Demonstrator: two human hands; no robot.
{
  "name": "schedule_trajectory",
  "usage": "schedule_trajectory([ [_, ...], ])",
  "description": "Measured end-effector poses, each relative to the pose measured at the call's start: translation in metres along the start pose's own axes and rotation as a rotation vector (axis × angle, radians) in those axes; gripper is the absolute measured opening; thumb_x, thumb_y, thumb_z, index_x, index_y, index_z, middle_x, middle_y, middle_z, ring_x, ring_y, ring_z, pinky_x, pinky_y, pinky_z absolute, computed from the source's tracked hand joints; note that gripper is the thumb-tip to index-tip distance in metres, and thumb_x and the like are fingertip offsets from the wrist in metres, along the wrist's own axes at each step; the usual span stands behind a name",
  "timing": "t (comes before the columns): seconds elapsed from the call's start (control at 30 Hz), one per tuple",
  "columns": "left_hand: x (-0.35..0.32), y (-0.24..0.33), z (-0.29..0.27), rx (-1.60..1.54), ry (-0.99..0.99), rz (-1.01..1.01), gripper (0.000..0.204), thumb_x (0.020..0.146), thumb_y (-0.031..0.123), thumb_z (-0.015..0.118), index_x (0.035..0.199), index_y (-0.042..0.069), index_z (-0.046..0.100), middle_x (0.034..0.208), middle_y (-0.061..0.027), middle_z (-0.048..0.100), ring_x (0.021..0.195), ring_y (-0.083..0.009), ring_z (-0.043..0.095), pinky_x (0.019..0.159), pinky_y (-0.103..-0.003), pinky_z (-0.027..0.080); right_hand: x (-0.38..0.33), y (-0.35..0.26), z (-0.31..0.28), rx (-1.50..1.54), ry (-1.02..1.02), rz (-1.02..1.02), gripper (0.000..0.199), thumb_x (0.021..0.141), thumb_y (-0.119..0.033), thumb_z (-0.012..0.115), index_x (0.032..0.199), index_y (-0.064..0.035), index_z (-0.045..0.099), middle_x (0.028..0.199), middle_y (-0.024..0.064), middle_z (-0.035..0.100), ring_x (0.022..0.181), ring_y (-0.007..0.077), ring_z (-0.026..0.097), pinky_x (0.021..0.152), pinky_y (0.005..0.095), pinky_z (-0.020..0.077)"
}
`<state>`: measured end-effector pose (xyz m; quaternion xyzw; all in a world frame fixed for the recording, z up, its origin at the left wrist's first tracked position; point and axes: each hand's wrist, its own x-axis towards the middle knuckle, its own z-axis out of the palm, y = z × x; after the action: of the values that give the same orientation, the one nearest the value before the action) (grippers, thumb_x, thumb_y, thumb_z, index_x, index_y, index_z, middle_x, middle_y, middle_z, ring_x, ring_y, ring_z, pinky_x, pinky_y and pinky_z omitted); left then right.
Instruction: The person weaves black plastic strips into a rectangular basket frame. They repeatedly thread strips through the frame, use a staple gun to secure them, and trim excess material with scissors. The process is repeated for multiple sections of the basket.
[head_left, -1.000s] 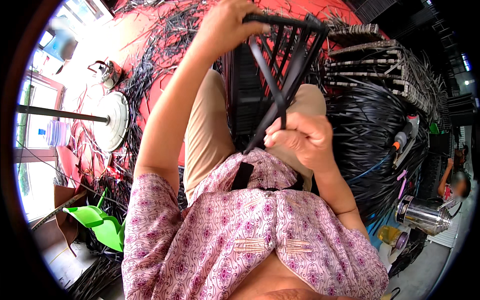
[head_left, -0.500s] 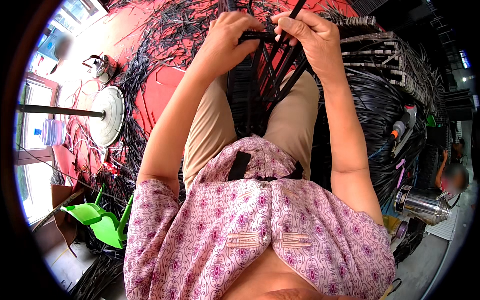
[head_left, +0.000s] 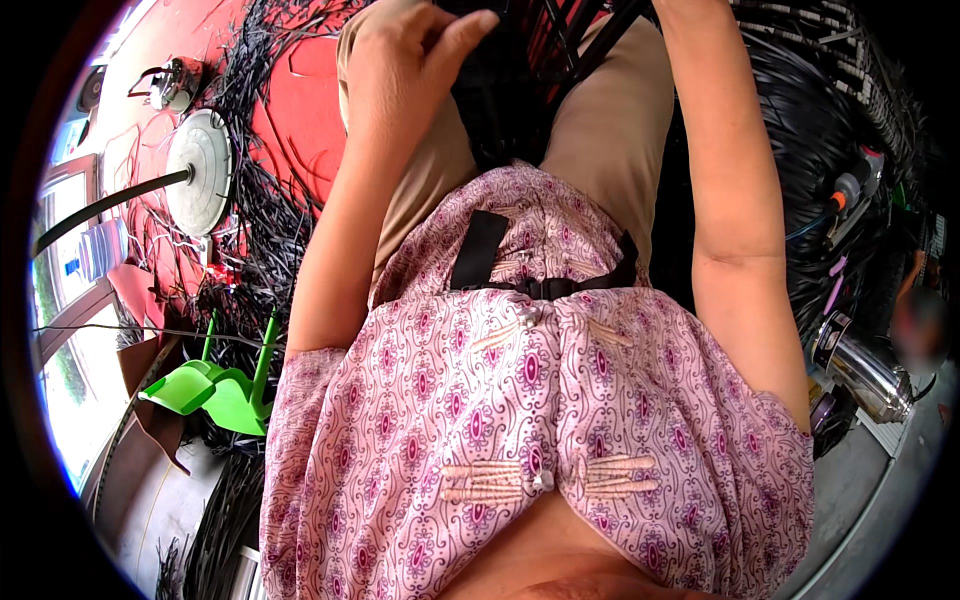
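Note:
My left hand (head_left: pixel 410 55) is at the top edge over my left thigh. Its thumb points right, away from the other fingers, which are partly cut off, and nothing shows in its grasp. Between my knees stands a dark frame of black strips (head_left: pixel 565 35), only its lower part inside the picture. The left thumb is close to its left side; whether they touch is unclear. My right forearm (head_left: pixel 725 130) runs up past the top edge, so the right hand and anything in it are hidden.
Loose black strips (head_left: pixel 265 110) cover the red floor at left, near a kettle (head_left: pixel 178 85) and a round stand base (head_left: pixel 200 172). A green dustpan-like piece (head_left: pixel 235 400) lies lower left. At right are coiled black strips (head_left: pixel 790 110), an orange-grey tool (head_left: pixel 845 195) and a metal flask (head_left: pixel 865 370).
The view has tipped, so the scene sits higher in the picture. My right hand has left the frame at the top. My left hand's thumb has moved away from the black strips.

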<state>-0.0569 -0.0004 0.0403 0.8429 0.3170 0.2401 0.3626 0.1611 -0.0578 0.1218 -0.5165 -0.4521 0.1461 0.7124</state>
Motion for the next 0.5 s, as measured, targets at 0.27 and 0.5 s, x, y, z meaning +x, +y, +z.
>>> schedule_trajectory([
  [0.27, -0.048, -0.029, 0.056, -0.609, -0.213, -0.043, 0.034, 0.089, 0.03, 0.076, 0.109, 0.003, 0.069, 0.094, -0.0157, 0.075, 0.081, -0.0306, 0.073, 0.075, -0.039, 0.058, 0.004, -0.007, -0.002, -0.176, -0.035, 0.046, 0.03, 0.098, -0.036, 0.071, 0.091, -0.0071, 0.075, 0.078, -0.0024, 0.068, 0.065, 0.0029, 0.056, 0.058, 0.019, 0.0427],
  [0.5, -0.024, 0.007, 0.004, -0.149, -0.745, 0.499, 0.017, 0.086, 0.0, 0.067, 0.101, 0.003, 0.073, 0.09, -0.0133, 0.07, 0.089, -0.0325, 0.067, 0.082, -0.037, 0.056, 0.02, -0.011, -0.007, 0.007, -0.062, 0.212, 0.023, 0.097, -0.027, 0.073, 0.101, -0.0043, 0.075, 0.079, 0.0, 0.072, 0.064, 0.0037, 0.062, 0.056, 0.0176, 0.0447],
])
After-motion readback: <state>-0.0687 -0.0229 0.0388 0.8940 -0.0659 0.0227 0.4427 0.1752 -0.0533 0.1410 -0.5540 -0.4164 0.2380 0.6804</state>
